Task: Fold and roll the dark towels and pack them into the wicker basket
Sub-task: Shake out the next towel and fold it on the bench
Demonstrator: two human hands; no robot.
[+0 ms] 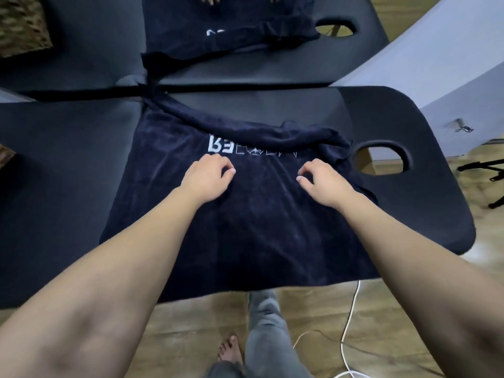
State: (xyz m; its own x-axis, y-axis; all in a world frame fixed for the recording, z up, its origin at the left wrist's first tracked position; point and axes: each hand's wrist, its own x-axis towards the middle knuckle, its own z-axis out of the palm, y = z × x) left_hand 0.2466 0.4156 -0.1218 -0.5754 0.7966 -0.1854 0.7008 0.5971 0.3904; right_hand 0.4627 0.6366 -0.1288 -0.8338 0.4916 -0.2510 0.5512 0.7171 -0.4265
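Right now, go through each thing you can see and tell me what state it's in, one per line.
near towel: spread on the table, far edge bunched
far towel: lying partly folded, rumpled
left hand: on the near towel, fingers curled
right hand: on the near towel, fingers curled
table: face hole uncovered
white cable: loose on the floor

Towel (245, 227) plush dark cloth; table (409, 126) matt smooth padding; floor (313, 309) wood.

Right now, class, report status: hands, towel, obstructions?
Left hand and right hand curled, resting on dark navy lettered towel. Towel spread on black padded table, far edge bunched. No basket visible.
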